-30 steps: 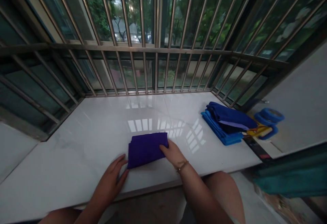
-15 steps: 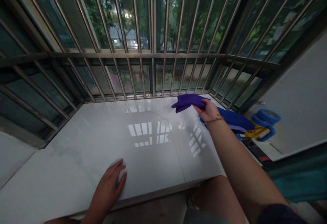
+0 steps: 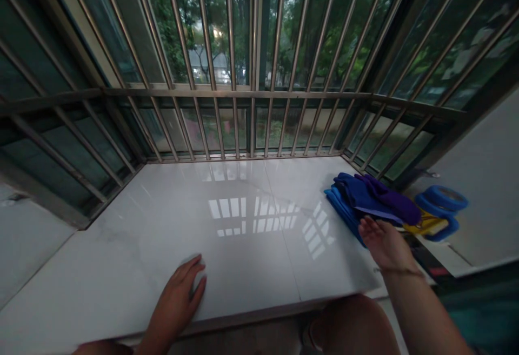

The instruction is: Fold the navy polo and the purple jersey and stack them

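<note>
I see the folded purple cloth (image 3: 395, 202) lying on top of the stack of folded blue cloths (image 3: 348, 206) at the right end of the glossy white stone sill (image 3: 203, 225). My right hand (image 3: 383, 241) hovers just beside the stack, fingers loosely spread, gripping nothing. My left hand (image 3: 178, 295) lies flat on the sill's near edge, fingers slightly spread.

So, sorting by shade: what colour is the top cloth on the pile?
Purple, the top cloth lies on darker and lighter blue ones; seen in the head view.
</note>
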Demonstrator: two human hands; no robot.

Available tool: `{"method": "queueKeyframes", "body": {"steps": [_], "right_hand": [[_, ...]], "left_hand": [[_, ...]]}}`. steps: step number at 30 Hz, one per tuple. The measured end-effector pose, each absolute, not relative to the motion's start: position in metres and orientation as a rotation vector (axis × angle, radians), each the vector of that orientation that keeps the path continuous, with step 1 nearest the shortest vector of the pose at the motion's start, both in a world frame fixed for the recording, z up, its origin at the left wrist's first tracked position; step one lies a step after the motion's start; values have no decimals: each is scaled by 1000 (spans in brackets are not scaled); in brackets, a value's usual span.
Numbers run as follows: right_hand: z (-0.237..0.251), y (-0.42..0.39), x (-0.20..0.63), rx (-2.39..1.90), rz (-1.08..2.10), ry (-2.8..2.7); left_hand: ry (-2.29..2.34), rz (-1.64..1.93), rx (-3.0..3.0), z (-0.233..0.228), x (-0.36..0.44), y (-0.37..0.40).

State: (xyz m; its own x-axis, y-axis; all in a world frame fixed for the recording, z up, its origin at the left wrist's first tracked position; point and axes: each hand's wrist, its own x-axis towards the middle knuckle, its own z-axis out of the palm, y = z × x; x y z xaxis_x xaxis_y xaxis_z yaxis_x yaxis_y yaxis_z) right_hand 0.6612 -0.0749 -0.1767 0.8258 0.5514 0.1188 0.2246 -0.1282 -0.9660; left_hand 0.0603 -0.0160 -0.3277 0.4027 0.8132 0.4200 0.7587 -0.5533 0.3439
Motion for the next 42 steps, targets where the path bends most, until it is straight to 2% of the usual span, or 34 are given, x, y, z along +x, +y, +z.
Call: {"method": "queueKeyframes", "body": {"steps": [4, 9, 12, 21, 42], "right_hand": [[-252, -114, 591, -1757, 415, -637], [-300, -124, 521, -1862, 101, -1376], [-307, -121, 503, -1919, 13, -1554], [-317, -119, 505, -1968, -142, -1573], [-333, -119, 513, -1929, -365, -1642]], "left_hand": [[1439, 883, 2532, -321, 64, -18], [1441, 900, 2511, -316, 67, -21], [1433, 917, 2499, -315, 68, -23], [1427, 1039, 2497, -323, 65, -22], [1510, 942, 2431, -319, 68, -25]]}}
